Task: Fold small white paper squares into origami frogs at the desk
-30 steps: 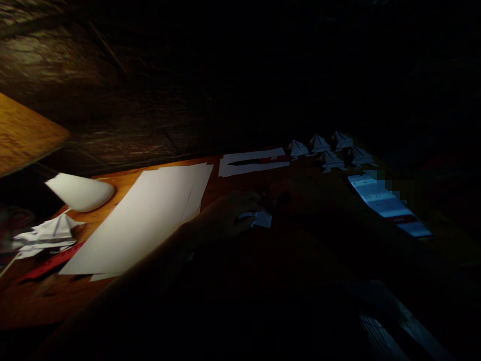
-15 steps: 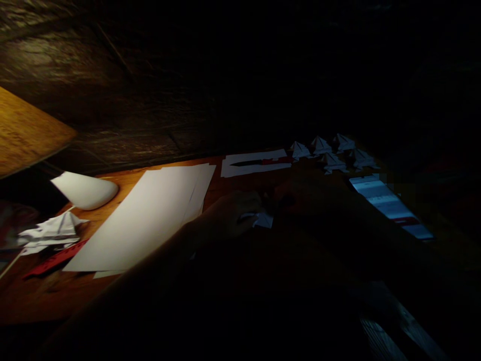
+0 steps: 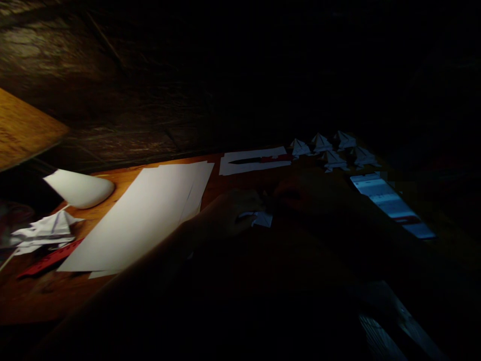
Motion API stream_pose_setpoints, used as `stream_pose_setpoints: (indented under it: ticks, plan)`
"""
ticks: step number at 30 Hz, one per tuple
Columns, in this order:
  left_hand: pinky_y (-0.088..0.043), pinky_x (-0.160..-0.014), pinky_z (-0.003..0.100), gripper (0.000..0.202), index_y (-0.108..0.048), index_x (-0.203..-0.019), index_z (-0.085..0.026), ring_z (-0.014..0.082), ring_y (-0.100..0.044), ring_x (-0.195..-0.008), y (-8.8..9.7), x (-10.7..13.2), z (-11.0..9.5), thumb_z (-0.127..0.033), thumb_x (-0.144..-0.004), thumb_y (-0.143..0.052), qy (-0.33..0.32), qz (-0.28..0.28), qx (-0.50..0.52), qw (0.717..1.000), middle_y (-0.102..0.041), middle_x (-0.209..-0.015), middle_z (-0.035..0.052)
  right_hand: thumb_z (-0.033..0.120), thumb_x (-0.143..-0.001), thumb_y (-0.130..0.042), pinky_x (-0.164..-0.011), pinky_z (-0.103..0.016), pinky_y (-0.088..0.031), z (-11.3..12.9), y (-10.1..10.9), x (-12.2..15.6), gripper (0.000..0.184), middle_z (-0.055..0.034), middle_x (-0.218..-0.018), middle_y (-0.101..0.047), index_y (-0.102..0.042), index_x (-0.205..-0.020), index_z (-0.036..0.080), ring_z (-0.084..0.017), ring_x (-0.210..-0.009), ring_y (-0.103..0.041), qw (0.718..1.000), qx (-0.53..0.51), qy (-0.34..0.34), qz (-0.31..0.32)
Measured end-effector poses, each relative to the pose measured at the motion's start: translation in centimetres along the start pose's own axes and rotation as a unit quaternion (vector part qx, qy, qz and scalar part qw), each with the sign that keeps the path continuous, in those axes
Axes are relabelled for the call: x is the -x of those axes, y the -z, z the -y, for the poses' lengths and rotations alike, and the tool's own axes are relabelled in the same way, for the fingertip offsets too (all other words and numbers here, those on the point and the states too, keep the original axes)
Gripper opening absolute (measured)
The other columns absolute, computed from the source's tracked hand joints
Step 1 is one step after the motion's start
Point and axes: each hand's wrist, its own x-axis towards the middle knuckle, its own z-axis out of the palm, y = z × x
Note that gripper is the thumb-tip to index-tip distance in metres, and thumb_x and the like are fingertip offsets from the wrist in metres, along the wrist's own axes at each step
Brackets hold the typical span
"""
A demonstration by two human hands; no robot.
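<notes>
In deep shadow at the middle of the table, my left hand is closed on a small folded piece of white paper. The paper's pointed lower part shows beneath the fingers. My right hand is at the paper's far right side, close to the left fingers, its own fingers bent. Darkness hides whether it grips the paper. Large white paper sheets lie left of my hands, partly behind my left forearm. Beyond my hands, a knife with a dark blade and red handle rests on smaller paper pieces.
Several folded paper figures stand at the back right, near a lit phone. At left are a white rounded object, a larger folded paper figure and a red ruler-like strip. A dark wall rises behind the table.
The view has shifted slightly, so things on the left sit a little further left. Both hands stay together at the folded paper, with hardly any visible movement.
</notes>
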Motion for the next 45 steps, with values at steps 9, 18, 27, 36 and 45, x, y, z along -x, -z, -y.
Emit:
stream_pose_setpoints:
  ticks: [9, 18, 27, 36, 45]
  plan:
    - [-0.054, -0.094, 0.039, 0.035, -0.065, -0.129, -0.028, 0.0217, -0.065, -0.110, -0.1, 0.1, 0.1, -0.019, -0.096, -0.057, 0.007, 0.004, -0.002, 1.000, -0.068, -0.121, 0.0057, 0.022, -0.088, -0.064, -0.068, -0.027, -0.041, 1.1, 0.3, -0.4, 0.022, -0.0031, -0.099, -0.079, -0.081, -0.102, 0.025, -0.016, -0.077, -0.066, 0.999, 0.018, -0.009, 0.029]
    - [-0.051, -0.095, 0.037, 0.033, -0.067, -0.125, -0.028, 0.0214, -0.063, -0.105, 0.2, -0.3, -0.3, -0.020, -0.096, -0.055, 0.012, 0.010, -0.007, 1.000, -0.067, -0.112, 0.0050, 0.019, -0.086, -0.065, -0.062, -0.025, -0.038, 0.7, -0.5, -0.6, 0.017, -0.0015, -0.090, -0.077, -0.080, -0.095, 0.023, -0.014, -0.071, -0.064, 0.998, -0.026, -0.015, 0.049]
    - [-0.051, -0.090, 0.034, 0.033, -0.068, -0.124, -0.028, 0.0213, -0.063, -0.103, 0.2, -0.3, -0.5, -0.019, -0.095, -0.056, 0.007, -0.002, -0.004, 1.000, -0.065, -0.110, 0.0058, 0.019, -0.086, -0.068, -0.063, -0.026, -0.038, 0.8, -0.5, -0.5, 0.014, -0.0016, -0.088, -0.076, -0.079, -0.093, 0.023, -0.014, -0.070, -0.063, 0.999, -0.014, -0.015, 0.043]
    - [-0.051, -0.094, 0.036, 0.031, -0.067, -0.124, -0.026, 0.0207, -0.063, -0.106, 0.2, -0.2, -0.6, -0.020, -0.096, -0.055, 0.018, 0.011, -0.013, 1.000, -0.067, -0.113, 0.0052, 0.015, -0.085, -0.069, -0.067, -0.026, -0.039, 1.1, -0.2, -0.6, 0.022, -0.0025, -0.095, -0.077, -0.080, -0.101, 0.025, -0.016, -0.078, -0.066, 0.998, 0.028, -0.034, 0.044]
    - [-0.049, -0.096, 0.037, 0.039, -0.063, -0.132, -0.031, 0.0221, -0.061, -0.110, 0.2, -0.2, -0.6, -0.019, -0.096, -0.055, 0.014, 0.017, -0.030, 0.999, -0.066, -0.116, 0.0050, 0.015, -0.087, -0.067, -0.066, -0.027, -0.038, 1.0, -0.4, -0.7, 0.019, -0.0022, -0.093, -0.078, -0.080, -0.098, 0.024, -0.015, -0.076, -0.066, 0.998, 0.023, -0.019, 0.048]
